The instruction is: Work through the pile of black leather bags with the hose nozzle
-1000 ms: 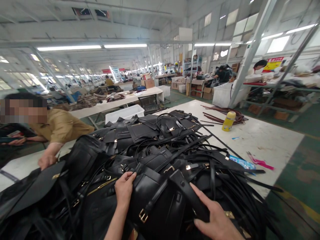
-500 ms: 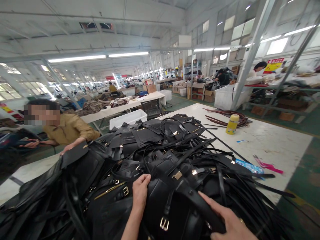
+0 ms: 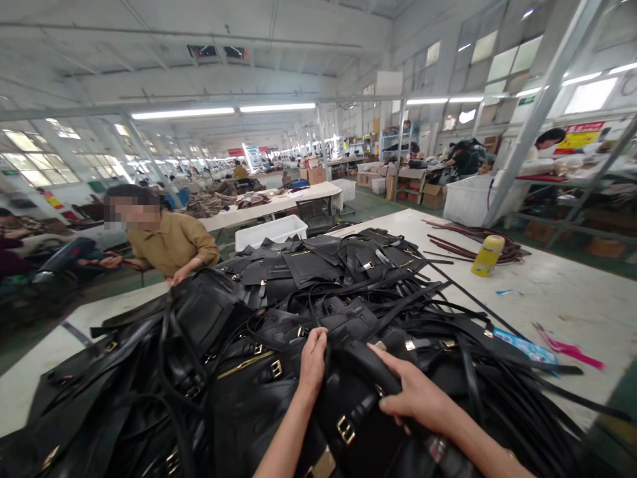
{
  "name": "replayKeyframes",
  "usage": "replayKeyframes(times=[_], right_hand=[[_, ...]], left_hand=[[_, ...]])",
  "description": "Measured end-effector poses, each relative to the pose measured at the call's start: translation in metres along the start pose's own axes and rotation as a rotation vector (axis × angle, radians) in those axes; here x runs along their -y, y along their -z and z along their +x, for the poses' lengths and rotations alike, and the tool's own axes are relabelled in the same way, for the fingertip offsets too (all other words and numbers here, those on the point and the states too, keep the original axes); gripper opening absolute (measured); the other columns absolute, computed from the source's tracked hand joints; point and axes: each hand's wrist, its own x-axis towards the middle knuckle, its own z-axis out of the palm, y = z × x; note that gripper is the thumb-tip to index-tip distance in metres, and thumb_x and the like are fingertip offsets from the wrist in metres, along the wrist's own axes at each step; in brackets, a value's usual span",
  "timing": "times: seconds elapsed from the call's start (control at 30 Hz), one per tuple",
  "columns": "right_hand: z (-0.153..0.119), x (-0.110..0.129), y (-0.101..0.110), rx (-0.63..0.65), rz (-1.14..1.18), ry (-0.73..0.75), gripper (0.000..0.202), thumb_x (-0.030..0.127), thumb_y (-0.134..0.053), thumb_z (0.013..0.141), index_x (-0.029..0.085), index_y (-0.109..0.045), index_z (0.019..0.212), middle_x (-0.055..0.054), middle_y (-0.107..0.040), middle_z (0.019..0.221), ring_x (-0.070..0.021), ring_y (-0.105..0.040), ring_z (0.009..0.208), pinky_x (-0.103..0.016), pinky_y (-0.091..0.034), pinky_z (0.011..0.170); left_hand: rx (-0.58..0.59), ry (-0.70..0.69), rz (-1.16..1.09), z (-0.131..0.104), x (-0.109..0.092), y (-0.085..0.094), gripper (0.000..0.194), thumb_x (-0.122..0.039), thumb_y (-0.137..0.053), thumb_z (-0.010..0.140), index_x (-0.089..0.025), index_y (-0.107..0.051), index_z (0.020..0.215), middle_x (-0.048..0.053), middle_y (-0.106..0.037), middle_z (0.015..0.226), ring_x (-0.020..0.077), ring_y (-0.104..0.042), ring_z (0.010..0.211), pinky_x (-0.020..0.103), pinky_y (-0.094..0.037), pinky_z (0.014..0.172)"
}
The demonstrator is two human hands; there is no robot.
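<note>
Clearly, bags are the main containers: a broad pile of black bags (image 3: 298, 269) covers the left and middle of the pale counter (image 3: 582, 292), with straps and gold fittings tangled across it. At the near middle of this pile lies the held bag (image 3: 375, 441), black, with a gold buckle (image 3: 346, 430) on its front; whether anything is inside cannot be told. Beyond the pile stands a white bin (image 3: 271, 232), its pale inner wall showing but its bottom hidden. Farther off to the right is a larger white tub (image 3: 468, 202), its contents out of sight. A yellow bottle (image 3: 488, 255) stands upright and capped on the right of the counter, just beside a loose coil of brown straps (image 3: 512, 251); nearer lie a blue-and-white packet (image 3: 525, 345) and a pink-handled tool (image 3: 580, 355).

The left hand (image 3: 313, 365) comes up from the near edge, forearm slanting right, its fingers bent and pinching the bag's edge. The right hand (image 3: 421, 395) reaches in from the near right, palm facing left, fingers and thumb clasped around the thick black handle (image 3: 368, 364). On the far left, a co-worker in a tan shirt (image 3: 176, 242) has one hand at the pile's edge.
</note>
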Motion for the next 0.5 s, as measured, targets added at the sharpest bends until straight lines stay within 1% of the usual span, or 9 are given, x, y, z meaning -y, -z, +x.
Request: replayKeyframes(times=[0.1, 0.17, 0.2, 0.27, 0.33, 0.37, 0.4, 0.43, 0.5], right_hand=[[0.02, 0.004, -0.003, -0.029, -0.03, 0.032, 0.086, 0.01, -0.053, 0.06, 0.029, -0.019, 0.136, 0.008, -0.058, 0.059, -0.0094, -0.051, 0.04, -0.019, -0.045, 0.037], [0.028, 0.007, -0.006, -0.048, -0.064, 0.049, 0.085, 0.01, -0.054, 0.059, 0.028, -0.021, 0.136, 0.008, -0.058, 0.059, -0.0095, -0.051, 0.04, -0.019, -0.044, 0.037], [0.03, 0.008, -0.009, -0.06, -0.082, 0.054, 0.085, 0.01, -0.054, 0.059, 0.027, -0.023, 0.136, 0.008, -0.058, 0.06, -0.0094, -0.052, 0.04, -0.018, -0.043, 0.037], [0.03, 0.008, -0.015, -0.088, -0.113, 0.06, 0.083, 0.01, -0.055, 0.06, 0.025, -0.024, 0.136, 0.006, -0.061, 0.066, -0.0093, -0.054, 0.043, -0.018, -0.043, 0.039], [0.028, 0.006, -0.022, -0.121, -0.139, 0.068, 0.081, 0.012, -0.054, 0.062, 0.024, -0.024, 0.136, 0.004, -0.064, 0.075, -0.0097, -0.056, 0.047, -0.018, -0.045, 0.042], [0.026, 0.005, -0.025, -0.135, -0.149, 0.073, 0.081, 0.013, -0.054, 0.063, 0.024, -0.023, 0.137, 0.003, -0.064, 0.079, -0.0102, -0.057, 0.049, -0.019, -0.046, 0.044], [0.025, 0.005, -0.028, -0.145, -0.158, 0.079, 0.08, 0.014, -0.054, 0.064, 0.024, -0.022, 0.137, 0.002, -0.065, 0.082, -0.0111, -0.058, 0.051, -0.02, -0.047, 0.046], [0.024, 0.005, -0.031, -0.154, -0.167, 0.085, 0.079, 0.015, -0.053, 0.066, 0.023, -0.021, 0.137, 0.002, -0.066, 0.084, -0.0122, -0.06, 0.054, -0.022, -0.048, 0.049], [0.023, 0.006, -0.035, -0.167, -0.181, 0.095, 0.078, 0.017, -0.053, 0.067, 0.022, -0.02, 0.138, 0.0, -0.067, 0.091, -0.0151, -0.063, 0.065, -0.025, -0.051, 0.06]], left_hand=[[0.047, 0.001, -0.023, -0.004, -0.011, 0.012, 0.033, -0.042, -0.045, 0.075, -0.018, -0.058, 0.093, 0.004, -0.063, 0.089, 0.0192, -0.056, 0.086, 0.03, -0.042, 0.08], [0.037, -0.004, -0.034, -0.014, -0.019, 0.037, 0.037, -0.04, -0.048, 0.074, -0.018, -0.055, 0.103, 0.006, -0.062, 0.097, 0.0191, -0.057, 0.091, 0.031, -0.041, 0.084], [-0.019, -0.008, -0.03, -0.023, -0.021, 0.054, 0.04, -0.04, -0.05, 0.073, -0.018, -0.052, 0.107, 0.007, -0.061, 0.102, 0.0191, -0.055, 0.095, 0.031, -0.04, 0.087], [-0.259, 0.01, -0.006, -0.052, -0.015, 0.095, 0.043, -0.04, -0.054, 0.07, -0.021, -0.05, 0.108, 0.007, -0.058, 0.107, 0.0199, -0.053, 0.102, 0.033, -0.037, 0.092], [-0.548, 0.119, 0.001, -0.093, 0.006, 0.128, 0.045, -0.043, -0.059, 0.065, -0.02, -0.051, 0.103, 0.006, -0.058, 0.099, 0.0221, -0.054, 0.098, 0.037, -0.038, 0.092], [-0.623, 0.21, -0.017, -0.115, 0.02, 0.137, 0.048, -0.045, -0.062, 0.06, -0.02, -0.051, 0.1, 0.006, -0.059, 0.093, 0.0237, -0.056, 0.093, 0.039, -0.041, 0.088], [-0.626, 0.303, -0.054, -0.138, 0.036, 0.14, 0.053, -0.046, -0.065, 0.056, -0.019, -0.051, 0.099, 0.007, -0.06, 0.088, 0.0254, -0.057, 0.089, 0.041, -0.043, 0.084], [-0.586, 0.39, -0.097, -0.158, 0.052, 0.138, 0.056, -0.048, -0.067, 0.052, -0.018, -0.051, 0.097, 0.007, -0.061, 0.083, 0.027, -0.059, 0.085, 0.042, -0.046, 0.08], [-0.502, 0.437, -0.168, -0.189, 0.078, 0.122, 0.057, -0.05, -0.069, 0.048, -0.017, -0.055, 0.093, 0.011, -0.064, 0.087, 0.0302, -0.059, 0.089, 0.042, -0.046, 0.081]])
